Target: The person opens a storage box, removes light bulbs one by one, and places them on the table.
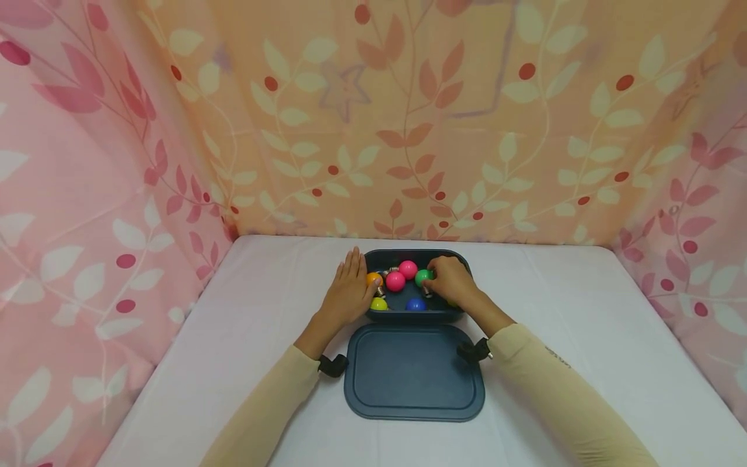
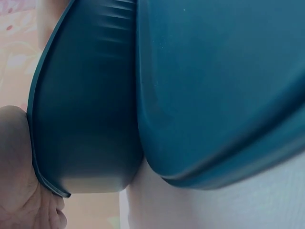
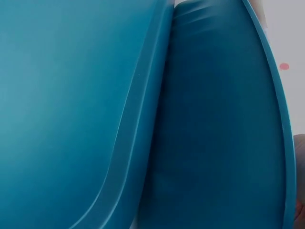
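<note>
A dark blue-grey plastic box [image 1: 417, 316] holds several small coloured light bulbs with metal screw bases. Inside are two pink bulbs [image 1: 395, 281], an orange bulb [image 1: 373, 279], a yellow bulb [image 1: 379, 303] and a blue bulb [image 1: 415, 304]. My right hand [image 1: 454, 281] reaches over the box's right side, its thumb and fingers pinching a green light bulb [image 1: 423, 278]. Along the left rim rests my left hand [image 1: 348, 290], fingers straight, thumb over the inside near the orange bulb. Both wrist views show mostly box wall [image 2: 86, 105] and lid; the bulbs are hidden there.
The matching lid [image 1: 414, 373] lies flat on the white-covered table [image 1: 262, 298], just in front of the box. Patterned curtains [image 1: 408, 130] stand behind the table and along both sides. Each wrist wears a black camera strap [image 1: 332, 366].
</note>
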{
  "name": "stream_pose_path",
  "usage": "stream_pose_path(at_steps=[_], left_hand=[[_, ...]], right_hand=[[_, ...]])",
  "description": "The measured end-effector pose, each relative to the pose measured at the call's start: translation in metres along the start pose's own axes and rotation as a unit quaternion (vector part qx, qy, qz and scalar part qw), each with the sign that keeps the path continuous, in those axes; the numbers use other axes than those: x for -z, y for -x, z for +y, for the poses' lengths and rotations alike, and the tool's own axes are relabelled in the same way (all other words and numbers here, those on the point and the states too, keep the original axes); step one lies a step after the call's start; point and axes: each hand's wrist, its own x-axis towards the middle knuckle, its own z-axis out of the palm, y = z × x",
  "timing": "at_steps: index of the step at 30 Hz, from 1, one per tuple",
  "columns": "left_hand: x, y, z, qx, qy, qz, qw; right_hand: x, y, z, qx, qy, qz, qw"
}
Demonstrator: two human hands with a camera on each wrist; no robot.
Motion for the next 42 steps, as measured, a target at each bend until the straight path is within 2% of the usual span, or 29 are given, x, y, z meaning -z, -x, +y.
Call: stream_pose_path(at_steps=[15,23,28,34,42], left_hand=[[-0.002,0.000,0.002,-0.003,-0.007,0.010,0.9999],[0.003,-0.001,0.001,-0.011,-0.004,0.002,0.9999],[0.008,0.001,-0.002,-0.006,0.010,-0.010,0.9999],[0.002,0.001,-0.006,-0.006,0.010,-0.028,0.9995],[0.000,0.002,-0.006,-0.005,-0.009,-0.025,0.9996]], right_hand=[[-0.001,0.001,0.001,0.001,0.006,0.002,1.0000],[-0.003,-0.002,0.003,0.007,0.004,0.007,0.9999],[-0.004,-0.002,0.003,0.008,-0.004,-0.001,1.0000],[-0.003,-0.001,0.003,0.006,-0.009,0.003,0.9999],[0.000,0.005,0.003,0.034,-0.033,0.026,0.9986]])
